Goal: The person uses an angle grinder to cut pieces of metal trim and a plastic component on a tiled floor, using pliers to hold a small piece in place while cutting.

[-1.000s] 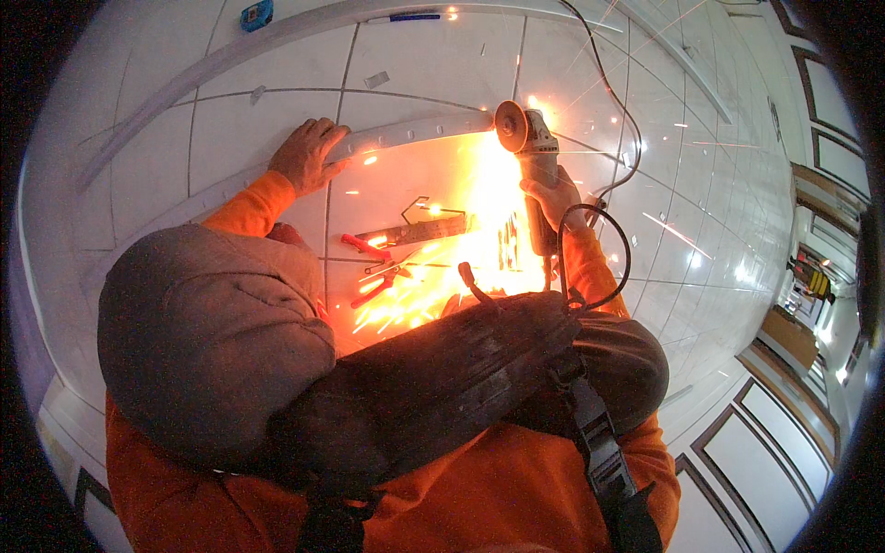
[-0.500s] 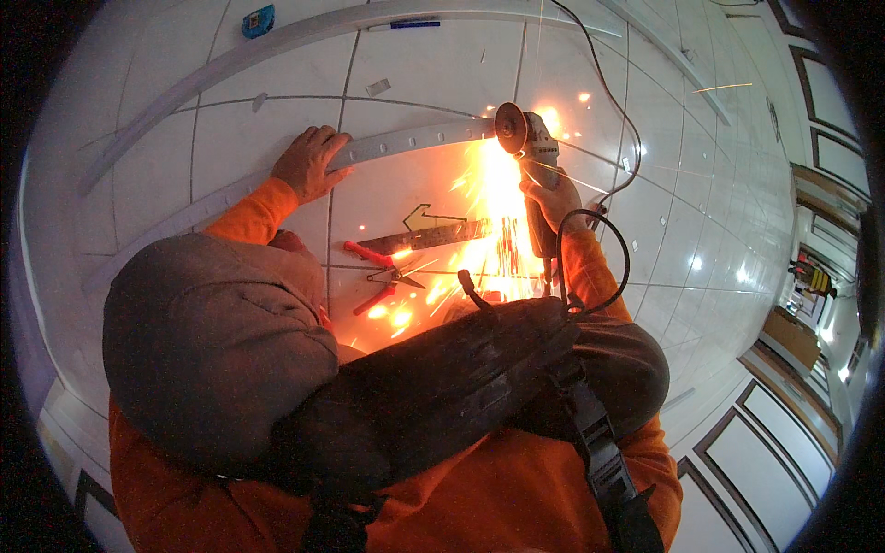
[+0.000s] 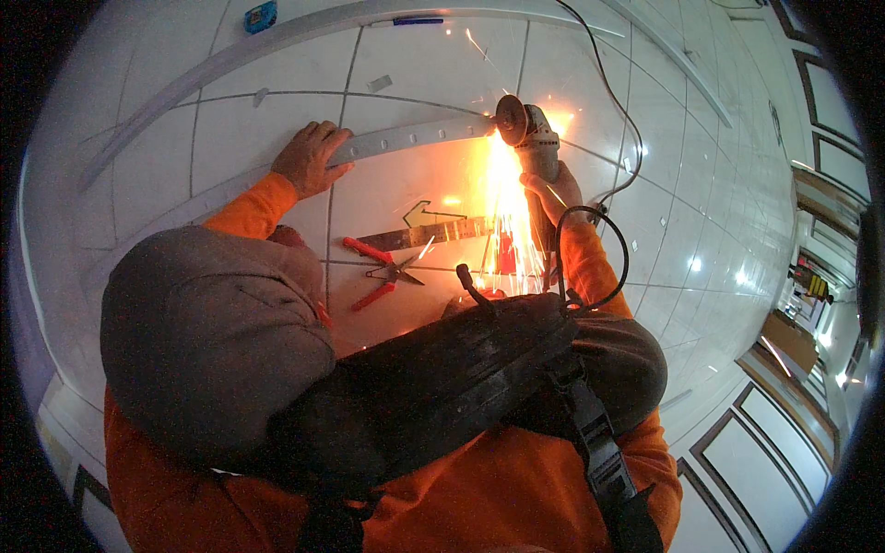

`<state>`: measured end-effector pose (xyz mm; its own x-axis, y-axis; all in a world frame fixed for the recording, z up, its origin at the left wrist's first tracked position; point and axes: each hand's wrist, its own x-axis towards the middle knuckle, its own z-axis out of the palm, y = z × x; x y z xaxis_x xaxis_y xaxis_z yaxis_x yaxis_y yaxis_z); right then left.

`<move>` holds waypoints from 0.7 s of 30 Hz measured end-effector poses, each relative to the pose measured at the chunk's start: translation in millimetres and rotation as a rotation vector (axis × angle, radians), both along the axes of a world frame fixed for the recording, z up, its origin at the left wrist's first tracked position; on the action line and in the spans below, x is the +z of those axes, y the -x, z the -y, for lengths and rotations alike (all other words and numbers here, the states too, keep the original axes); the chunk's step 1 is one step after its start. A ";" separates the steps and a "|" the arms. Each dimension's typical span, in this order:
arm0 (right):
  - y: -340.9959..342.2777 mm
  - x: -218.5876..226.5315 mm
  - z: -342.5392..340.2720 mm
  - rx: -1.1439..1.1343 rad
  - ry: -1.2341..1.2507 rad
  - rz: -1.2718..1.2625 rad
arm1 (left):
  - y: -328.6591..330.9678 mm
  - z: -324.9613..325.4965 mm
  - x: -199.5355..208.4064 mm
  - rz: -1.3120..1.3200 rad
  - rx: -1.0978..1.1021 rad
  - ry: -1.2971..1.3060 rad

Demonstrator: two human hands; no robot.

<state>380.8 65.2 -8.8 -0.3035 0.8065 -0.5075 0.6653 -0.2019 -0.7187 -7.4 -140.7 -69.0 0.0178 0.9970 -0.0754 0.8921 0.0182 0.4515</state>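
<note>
My right hand [image 3: 555,189] is closed round the body of an angle grinder [image 3: 542,152]. The grinder's round disc [image 3: 512,120] meets the right end of a long pale metal profile [image 3: 406,138] with a row of slots. Bright sparks [image 3: 505,198] stream from there toward me. My left hand [image 3: 312,158] grips the profile farther left, fingers over its far edge and thumb at the near edge. On the floor between my arms lie red-handled snips [image 3: 383,270], partly open, and a flat metal ruler [image 3: 433,234], its right end hidden by the glare.
Another long pale profile [image 3: 230,66] runs across the far side, with a blue pen [image 3: 418,20] and a blue tape measure [image 3: 260,17] close by. The grinder's black cable [image 3: 619,101] curves along the right. White tiles [image 3: 406,76] cover the floor.
The spark stream has narrowed, and the glowing bits around the snips have faded. The grinder has shifted very slightly upward in view. Both hands keep their holds.
</note>
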 end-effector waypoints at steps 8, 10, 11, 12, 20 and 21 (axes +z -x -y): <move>-0.1 2.3 -4.8 0.047 -0.009 0.125 | 0.6 2.6 -5.0 -0.048 -0.001 0.023; -10.5 -10.8 -7.0 0.076 -0.058 0.205 | 0.5 1.0 -3.5 -0.053 -0.004 0.040; -14.3 -13.2 -7.0 0.073 -0.060 0.205 | 0.5 0.0 -2.9 -0.038 -0.003 0.042; -18.7 -15.2 -6.4 0.045 -0.041 0.161 | 0.2 -1.2 -2.6 -0.024 -0.003 0.043; -17.2 25.1 6.0 -0.059 0.008 0.046 | 4.0 2.2 10.6 -0.056 0.066 0.063; -13.7 33.5 7.4 -0.085 0.037 -0.002 | 1.6 1.5 18.6 -0.023 0.129 0.147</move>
